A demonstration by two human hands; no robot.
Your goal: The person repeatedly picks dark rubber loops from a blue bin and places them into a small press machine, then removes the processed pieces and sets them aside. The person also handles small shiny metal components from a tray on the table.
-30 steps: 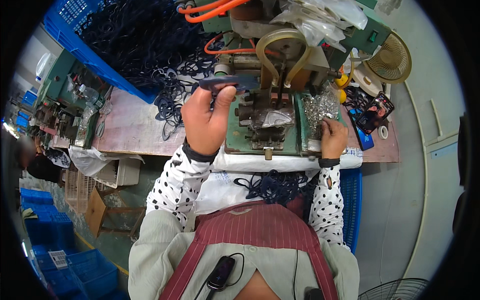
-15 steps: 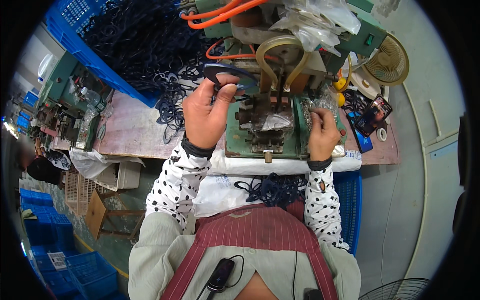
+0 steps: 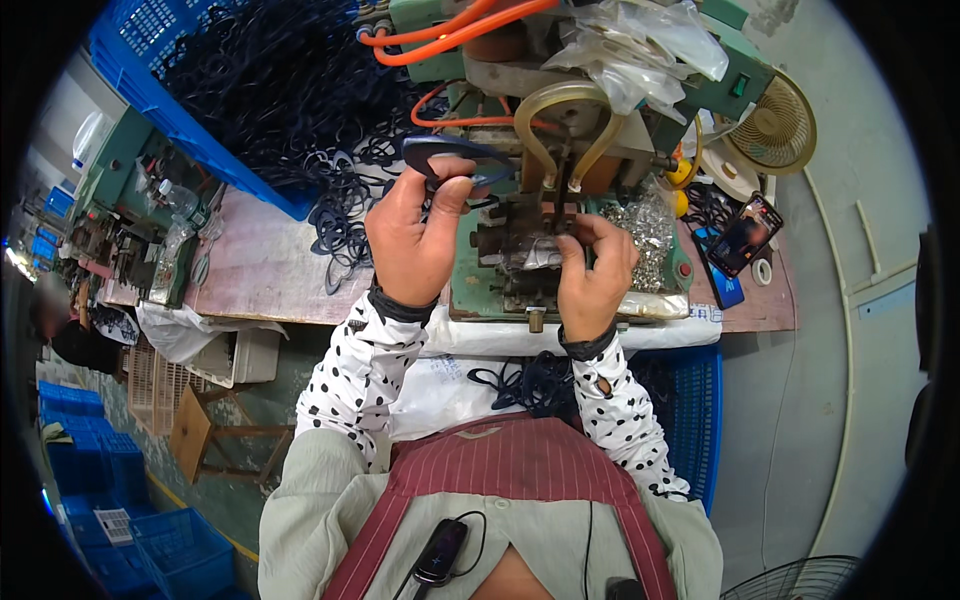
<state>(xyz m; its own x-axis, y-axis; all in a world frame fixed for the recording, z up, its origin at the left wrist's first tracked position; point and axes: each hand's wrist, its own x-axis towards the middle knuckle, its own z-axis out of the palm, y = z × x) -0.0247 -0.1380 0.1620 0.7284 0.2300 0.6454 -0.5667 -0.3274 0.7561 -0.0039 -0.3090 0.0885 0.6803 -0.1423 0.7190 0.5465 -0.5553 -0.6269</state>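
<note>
the left hand [image 3: 415, 240] is gripping a dark blue loop [image 3: 440, 147] between thumb and fingers, just left of the metal block [image 3: 495, 240] of a green machine [image 3: 470, 285]. the right hand [image 3: 597, 275] is at this block, its thumb and forefinger brought close together; whether a small piece is between them, one cannot tell. for careful work here, it seems best that the right fingertips approach from the front, away from the upright tool [image 3: 565, 187] above, and that the left hand presents the loop without twist.

just right of the right hand, a green tray [image 3: 683, 286] contains a heap of small metal pieces [image 3: 650, 235]. between the two forearms, on the lap, lies a dark tangle of loops [image 3: 540, 383]. outside the right forearm stands a blue basket [image 3: 698, 400]; its content is mostly hidden. farther, beyond the left hand, a large blue crate [image 3: 215, 150] is heaped with dark loops [image 3: 290, 90], and some lie spilled beside it.
</note>
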